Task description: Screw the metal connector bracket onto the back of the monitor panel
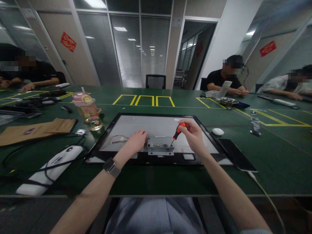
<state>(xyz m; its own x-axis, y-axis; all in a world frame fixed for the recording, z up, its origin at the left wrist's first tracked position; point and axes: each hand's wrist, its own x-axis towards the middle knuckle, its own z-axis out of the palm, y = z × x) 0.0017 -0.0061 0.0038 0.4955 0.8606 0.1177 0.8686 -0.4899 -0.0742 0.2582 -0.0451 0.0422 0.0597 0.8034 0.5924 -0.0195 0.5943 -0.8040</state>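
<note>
In my right hand (193,133) is a screwdriver (179,130) with an orange and black handle, fingers closed around its top. Its shaft slants down to the right part of a grey metal box with ports (159,147); whether the tip sits in a screw is too small to tell. My left hand (136,142) lies with fingers stretched out at the box's left side. Beneath both hands is a flat display panel (146,122) with a black frame and pale back. Thin wires (117,138) run across it, partly behind my left hand.
Left of the panel stand a drink cup (89,112), a paper bag (39,130) and a white power strip (52,170) with cables. At right lie a phone (236,154) on a cable and a white mouse (217,131). Other people sit across the green table (151,182).
</note>
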